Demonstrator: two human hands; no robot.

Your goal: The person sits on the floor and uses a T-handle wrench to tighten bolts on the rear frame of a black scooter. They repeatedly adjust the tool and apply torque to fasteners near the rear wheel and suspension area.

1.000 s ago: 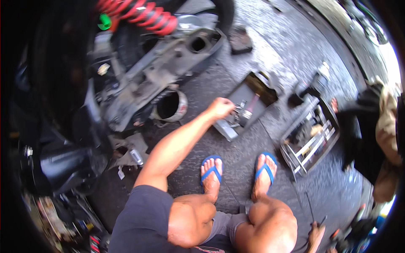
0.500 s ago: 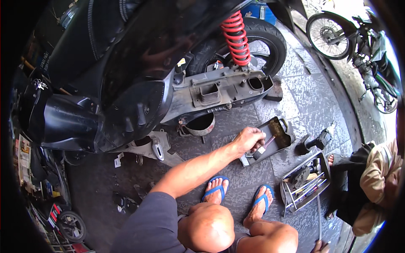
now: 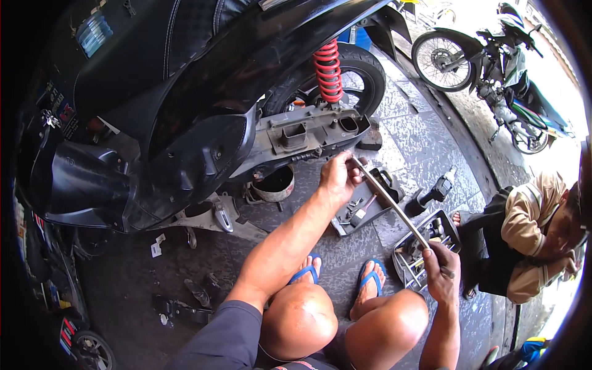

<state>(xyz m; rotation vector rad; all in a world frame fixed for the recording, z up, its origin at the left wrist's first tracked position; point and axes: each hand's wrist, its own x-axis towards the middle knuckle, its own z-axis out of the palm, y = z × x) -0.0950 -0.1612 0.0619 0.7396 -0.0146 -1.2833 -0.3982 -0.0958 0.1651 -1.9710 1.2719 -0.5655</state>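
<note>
A long, slim metal bar [image 3: 394,206] slants across in front of me, above the trays. Around its near right end my right hand [image 3: 442,271] is closed, with a short dark end sticking out past the fingers. My left hand [image 3: 339,179] is closed at the bar's far end, thumb and fingers together at its tip. Whether a small part sits there is hidden by the fingers. Just beyond that hand is the scooter's long grey engine case [image 3: 265,137], its outer cover off.
A black parts tray [image 3: 364,225] holds a paintbrush [image 3: 357,216]. Right of it are a tool tray [image 3: 401,262] and a black power tool [image 3: 431,191]. A bowl [image 3: 274,185] sits under the engine case. Another person [image 3: 536,234] crouches at right; a motorcycle [image 3: 493,80] stands behind.
My right hand has come up from the lower edge with the metal bar. My left hand has moved from over the parts tray up and left to the bar's far end. The view has shifted.
</note>
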